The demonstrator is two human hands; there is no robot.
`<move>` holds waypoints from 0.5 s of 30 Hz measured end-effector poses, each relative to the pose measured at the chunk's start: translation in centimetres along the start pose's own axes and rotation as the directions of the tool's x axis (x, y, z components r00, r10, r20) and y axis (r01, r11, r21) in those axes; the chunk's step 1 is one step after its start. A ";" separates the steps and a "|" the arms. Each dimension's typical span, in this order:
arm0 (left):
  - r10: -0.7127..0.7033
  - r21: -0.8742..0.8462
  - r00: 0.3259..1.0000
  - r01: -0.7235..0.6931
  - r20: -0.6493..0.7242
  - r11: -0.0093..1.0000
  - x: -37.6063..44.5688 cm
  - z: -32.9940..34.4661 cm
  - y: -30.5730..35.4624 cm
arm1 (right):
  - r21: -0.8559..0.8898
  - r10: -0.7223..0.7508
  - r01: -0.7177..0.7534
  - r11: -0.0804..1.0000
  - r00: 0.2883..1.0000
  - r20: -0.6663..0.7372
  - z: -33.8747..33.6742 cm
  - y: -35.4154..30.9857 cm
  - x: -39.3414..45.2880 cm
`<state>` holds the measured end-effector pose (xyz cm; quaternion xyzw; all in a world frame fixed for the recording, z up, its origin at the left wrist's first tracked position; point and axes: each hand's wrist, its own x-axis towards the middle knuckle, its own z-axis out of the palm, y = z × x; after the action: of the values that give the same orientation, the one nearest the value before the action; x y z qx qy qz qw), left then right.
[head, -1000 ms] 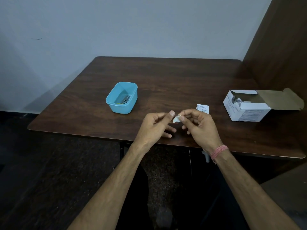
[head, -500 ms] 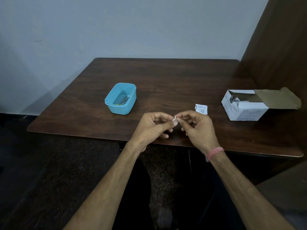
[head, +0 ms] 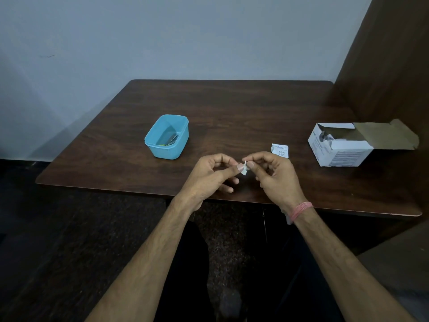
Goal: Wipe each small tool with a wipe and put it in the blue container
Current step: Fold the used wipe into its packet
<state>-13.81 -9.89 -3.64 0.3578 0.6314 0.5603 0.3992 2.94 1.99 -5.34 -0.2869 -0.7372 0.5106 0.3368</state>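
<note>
Both hands pinched one small white wipe (head: 244, 168) at table centre: left hand (head: 210, 176) from nine o'clock, right hand (head: 274, 176) from three. Blue container (head: 166, 136) sat at ten o'clock, tools inside.

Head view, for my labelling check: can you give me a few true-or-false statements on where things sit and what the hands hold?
1. The blue plastic container already holds some small tools. True.
2. The white cardboard box is closed. False: its flap lies open.
3. Both the left hand and the right hand pinch the small white wipe. True.
4. The torn white sachet lies inside the container. False: it lies on the dark wooden table, beyond the right hand.
</note>
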 end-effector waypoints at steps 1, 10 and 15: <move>0.007 0.004 1.000 -0.007 0.008 1.000 0.0 0.0 0.0 | -0.006 0.002 -0.002 1.000 1.000 0.014 0.0 0.0 0.1; 0.086 0.032 0.990 -0.083 -0.108 0.996 0.0 0.4 -0.8 | -0.024 -0.001 0.002 1.000 1.000 0.012 0.1 0.2 0.3; 0.114 0.031 0.988 -0.111 -0.107 0.993 0.1 0.3 -1.0 | 0.038 0.034 -0.038 0.999 0.996 0.087 -0.1 -0.4 0.3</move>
<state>-13.57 -9.83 -4.63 0.3669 0.6378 0.5927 0.3275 2.78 2.17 -4.91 -0.2711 -0.7355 0.5431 0.3011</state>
